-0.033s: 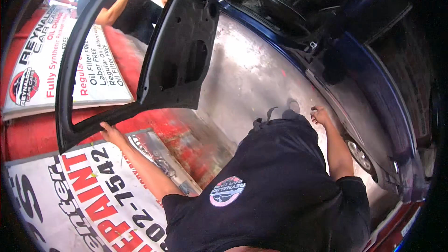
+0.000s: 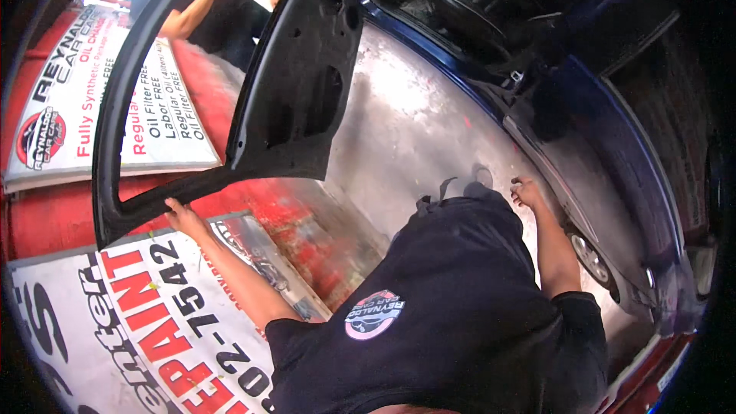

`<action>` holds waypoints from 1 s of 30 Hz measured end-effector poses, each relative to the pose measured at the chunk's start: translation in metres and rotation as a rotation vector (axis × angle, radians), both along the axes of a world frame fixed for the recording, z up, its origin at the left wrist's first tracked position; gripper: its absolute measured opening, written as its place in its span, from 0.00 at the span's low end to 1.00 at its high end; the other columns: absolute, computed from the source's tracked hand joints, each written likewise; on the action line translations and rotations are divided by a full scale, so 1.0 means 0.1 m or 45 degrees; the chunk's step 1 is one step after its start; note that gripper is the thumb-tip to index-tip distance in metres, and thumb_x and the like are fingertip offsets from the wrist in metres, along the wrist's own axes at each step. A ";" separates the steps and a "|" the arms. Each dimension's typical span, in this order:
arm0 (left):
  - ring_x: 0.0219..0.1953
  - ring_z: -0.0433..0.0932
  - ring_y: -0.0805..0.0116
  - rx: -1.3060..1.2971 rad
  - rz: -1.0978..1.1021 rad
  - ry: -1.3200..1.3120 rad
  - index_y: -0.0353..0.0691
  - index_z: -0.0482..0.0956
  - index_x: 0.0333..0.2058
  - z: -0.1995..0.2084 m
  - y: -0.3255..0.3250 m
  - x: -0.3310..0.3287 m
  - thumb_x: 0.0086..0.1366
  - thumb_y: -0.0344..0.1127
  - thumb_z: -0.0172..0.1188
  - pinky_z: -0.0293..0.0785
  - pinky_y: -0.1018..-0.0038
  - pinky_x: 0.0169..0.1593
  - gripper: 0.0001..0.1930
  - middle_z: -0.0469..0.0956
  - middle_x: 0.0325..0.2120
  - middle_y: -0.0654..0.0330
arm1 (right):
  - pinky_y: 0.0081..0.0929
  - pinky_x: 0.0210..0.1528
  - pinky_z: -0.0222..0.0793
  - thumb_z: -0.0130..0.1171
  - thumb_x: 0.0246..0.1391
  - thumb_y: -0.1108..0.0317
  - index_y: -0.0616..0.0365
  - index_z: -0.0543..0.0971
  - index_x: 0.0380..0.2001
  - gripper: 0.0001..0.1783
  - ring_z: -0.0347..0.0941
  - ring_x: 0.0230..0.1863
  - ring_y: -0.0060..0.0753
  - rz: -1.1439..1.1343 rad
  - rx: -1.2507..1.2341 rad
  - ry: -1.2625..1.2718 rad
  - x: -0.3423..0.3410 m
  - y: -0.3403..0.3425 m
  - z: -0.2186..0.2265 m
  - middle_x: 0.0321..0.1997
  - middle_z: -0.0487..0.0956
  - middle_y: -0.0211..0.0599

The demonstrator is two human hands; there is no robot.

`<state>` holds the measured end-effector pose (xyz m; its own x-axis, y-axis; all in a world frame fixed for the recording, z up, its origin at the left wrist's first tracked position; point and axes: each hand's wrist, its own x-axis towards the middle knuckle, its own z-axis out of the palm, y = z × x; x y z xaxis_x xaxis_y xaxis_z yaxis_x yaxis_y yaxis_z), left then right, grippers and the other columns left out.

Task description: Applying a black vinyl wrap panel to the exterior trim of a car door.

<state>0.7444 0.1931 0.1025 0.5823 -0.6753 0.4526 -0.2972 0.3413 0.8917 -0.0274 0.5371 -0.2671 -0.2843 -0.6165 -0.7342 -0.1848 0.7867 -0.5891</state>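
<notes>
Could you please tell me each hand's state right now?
Left hand: touching the door, grip open or closed unclear.
Right hand: loosely curled, nothing visible in it.

Left grip (image 2: 184, 217) touching black car door (image 2: 295, 100), right grip (image 2: 526, 192) loosely curled, blue car (image 2: 609, 134)

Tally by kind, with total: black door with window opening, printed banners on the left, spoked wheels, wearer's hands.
Black car door with open window frame: 1
White printed banners: 2
Silver spoked wheel: 1
Wearer's bare hands: 2
Total: 6
</notes>
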 end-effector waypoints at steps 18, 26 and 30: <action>0.52 0.75 0.61 0.061 0.176 -0.078 0.23 0.67 0.60 -0.09 -0.19 0.22 0.73 0.52 0.58 0.72 0.65 0.55 0.33 0.75 0.55 0.46 | 0.31 0.20 0.76 0.59 0.55 0.70 0.61 0.77 0.55 0.23 0.80 0.21 0.32 0.139 0.041 0.081 0.07 -0.33 0.18 0.27 0.83 0.42; 0.46 0.76 0.62 0.026 0.420 -0.128 0.27 0.66 0.57 -0.18 -0.36 0.52 0.74 0.45 0.57 0.75 0.66 0.50 0.26 0.75 0.48 0.51 | 0.46 0.45 0.78 0.59 0.52 0.58 0.60 0.78 0.54 0.27 0.83 0.39 0.49 0.611 -0.514 0.329 0.45 -2.60 -0.06 0.39 0.84 0.55; 0.42 0.74 0.63 -0.039 0.518 -0.161 0.34 0.65 0.60 0.29 -0.27 0.28 0.67 0.28 0.61 0.75 0.63 0.47 0.25 0.73 0.42 0.56 | 0.36 0.28 0.80 0.58 0.60 0.69 0.57 0.49 0.75 0.45 0.81 0.27 0.39 0.498 -0.854 -0.261 0.83 -4.66 1.19 0.37 0.82 0.54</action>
<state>0.7725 0.1659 0.1311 0.7372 -0.3874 0.5535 -0.5192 0.1993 0.8311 0.0556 0.0708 -0.1479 0.1443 -0.9719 -0.1862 -0.2105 0.1537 -0.9654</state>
